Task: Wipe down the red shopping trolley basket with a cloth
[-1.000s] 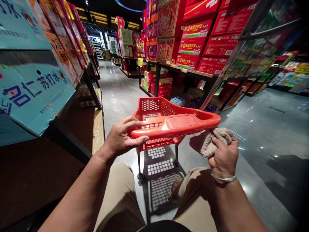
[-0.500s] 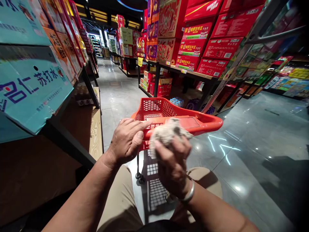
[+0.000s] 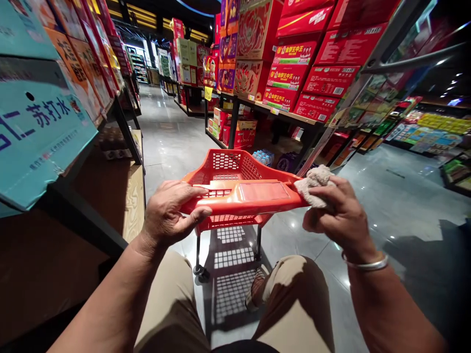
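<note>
A red plastic shopping cart (image 3: 235, 193) stands in front of me in a store aisle, its basket empty. My left hand (image 3: 167, 215) grips the left end of the cart's red handle bar. My right hand (image 3: 340, 213) holds a crumpled beige cloth (image 3: 312, 184) and presses it on the right end of the same bar. A silver bangle sits on my right wrist. My knees in tan trousers show below the cart.
A shelf on the left carries teal cartons (image 3: 40, 127) over a wooden lower board (image 3: 134, 201). Red gift boxes (image 3: 301, 73) fill the racks on the right, with bottled water below. The glossy grey floor (image 3: 382, 206) runs ahead and to the right.
My right hand with the cloth went from the bar's right end to its middle, then back to the right end. My left hand kept its grip on the left end.
</note>
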Demonstrator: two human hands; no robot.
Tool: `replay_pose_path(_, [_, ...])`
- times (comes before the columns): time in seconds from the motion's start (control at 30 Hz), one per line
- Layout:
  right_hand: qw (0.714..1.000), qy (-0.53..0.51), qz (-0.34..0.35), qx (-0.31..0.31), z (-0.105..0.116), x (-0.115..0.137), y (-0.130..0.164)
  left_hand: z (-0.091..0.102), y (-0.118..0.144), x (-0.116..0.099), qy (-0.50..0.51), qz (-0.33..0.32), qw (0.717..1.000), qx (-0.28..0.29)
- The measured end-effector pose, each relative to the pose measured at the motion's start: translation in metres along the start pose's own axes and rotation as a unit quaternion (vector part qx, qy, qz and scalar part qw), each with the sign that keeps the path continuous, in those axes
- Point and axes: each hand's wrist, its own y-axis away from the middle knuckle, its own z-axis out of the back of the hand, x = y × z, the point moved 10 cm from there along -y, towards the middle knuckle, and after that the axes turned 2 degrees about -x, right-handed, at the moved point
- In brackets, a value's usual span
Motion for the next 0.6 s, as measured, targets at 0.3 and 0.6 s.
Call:
replay_pose_path(0.3, [0.998,-0.025,-0.050,0.004,-0.035,0.041,-0.016,-0.011,-0.008,-0.020,-0.123,0.012,0.991,0.045])
replay_pose_path(0.6, [0.980,-0.147,0.089,0.100,-0.057,0.080,-0.026,-0.049,-0.017,-0.050,-0.196,0.034,0.975,0.101])
